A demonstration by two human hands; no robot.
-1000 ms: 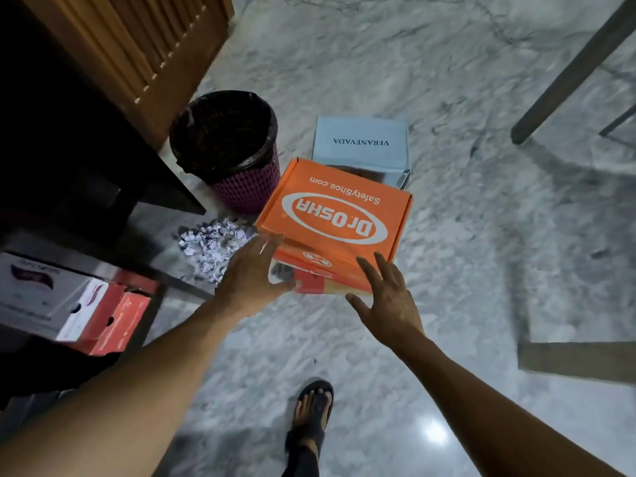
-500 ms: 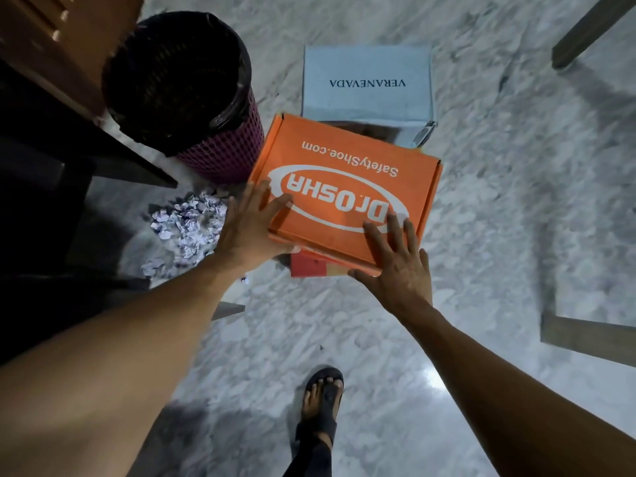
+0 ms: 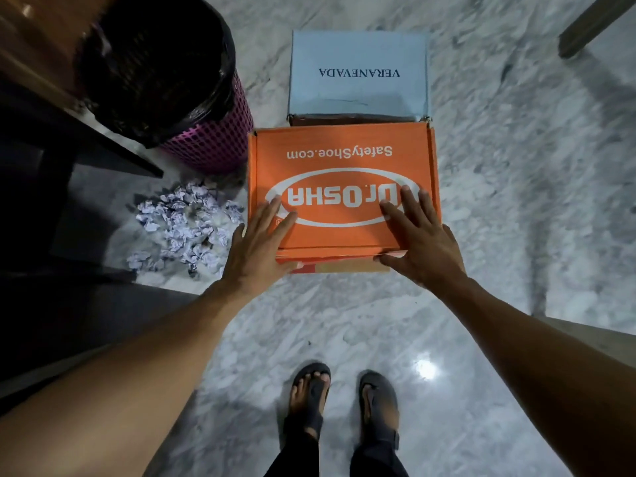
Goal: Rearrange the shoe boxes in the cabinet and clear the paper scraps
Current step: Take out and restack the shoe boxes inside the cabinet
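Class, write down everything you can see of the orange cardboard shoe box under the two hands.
The orange cardboard shoe box is closed, its flat lid printed in white with "SafetyShoe.com" and a "Dr.OSHA" oval, upside down to the camera. It lies level on a lower box whose edge shows beneath its near side. The left hand and right hand rest straight fingers on the lid, thumbs at its near edge.

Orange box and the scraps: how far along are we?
Done: nothing that shows. The blue box sits out on the floor, with the orange box just in front of it. In hand: the left hand and right hand rest flat on the orange box's lid. Left: putting both boxes away and clearing the scraps, piled beside the bin.
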